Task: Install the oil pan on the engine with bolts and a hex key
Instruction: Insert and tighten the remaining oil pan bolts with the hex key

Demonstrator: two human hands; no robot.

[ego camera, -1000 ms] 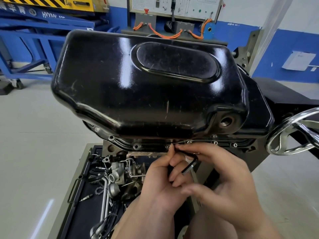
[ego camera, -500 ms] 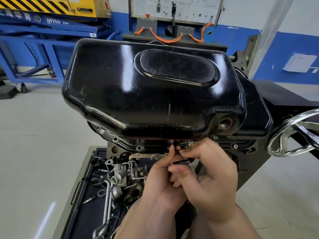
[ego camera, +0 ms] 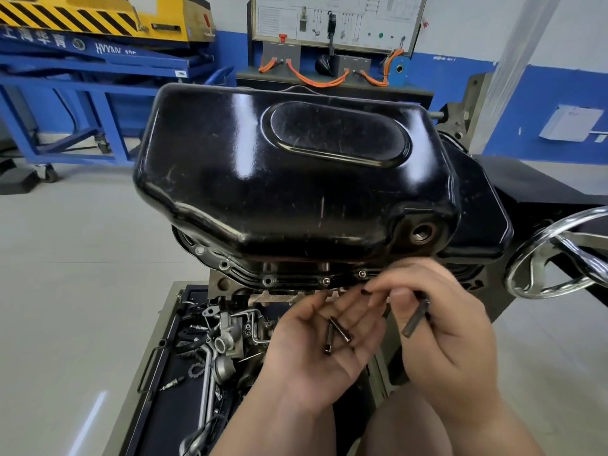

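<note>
There is one black oil pan, and it has one threaded drain hole in its near side. Along the near edge of its flange five bolt places show. The two on the right carry a bright bolt head; for the other three I cannot tell. Two loose bolts lie crossed on the palm of the left hand. One hex key is in the right hand. One chrome handwheel stands at the right. Below is one tray with small engine parts, too many to count.
</note>
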